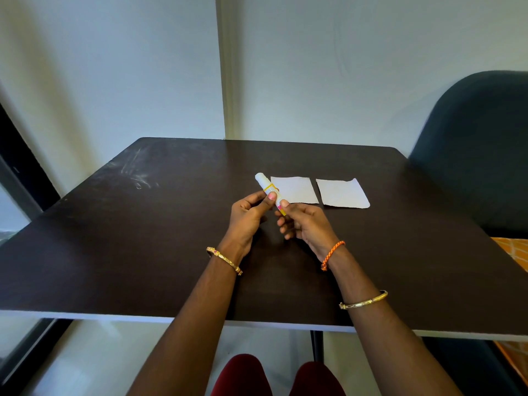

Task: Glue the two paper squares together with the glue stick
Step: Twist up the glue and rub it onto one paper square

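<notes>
Above the dark desk [171, 238], both hands' fingers [270, 197] are pinching the glue stick [267, 188], its long axis slanting far-left, beside two paper squares [295, 190].

The bench [171, 224] has a dark, matt top with pale scuffs. Two paper squares [294, 190] look matt white. The glue stick [264, 184] looks smooth plastic.
</notes>
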